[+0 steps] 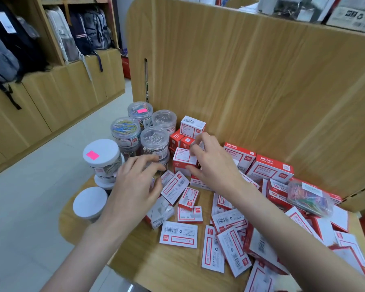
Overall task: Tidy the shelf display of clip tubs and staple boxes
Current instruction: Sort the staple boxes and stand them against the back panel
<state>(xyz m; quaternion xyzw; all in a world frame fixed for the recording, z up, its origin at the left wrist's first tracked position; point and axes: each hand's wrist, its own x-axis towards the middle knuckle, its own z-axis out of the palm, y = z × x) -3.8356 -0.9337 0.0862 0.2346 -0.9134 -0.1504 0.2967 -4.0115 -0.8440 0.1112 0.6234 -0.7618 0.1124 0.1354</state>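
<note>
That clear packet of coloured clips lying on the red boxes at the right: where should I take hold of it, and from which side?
Grip the clear packet of coloured clips across its short sides, coming down from above. It lies tilted on top of the red staple boxes, so its upper face is free while boxes crowd beneath and the wooden back panel stands close behind. Fingers should probably pinch lightly; the wrapper looks soft.

shop | tagged backpacks (15,39) | stocked staple boxes (270,171)
</note>
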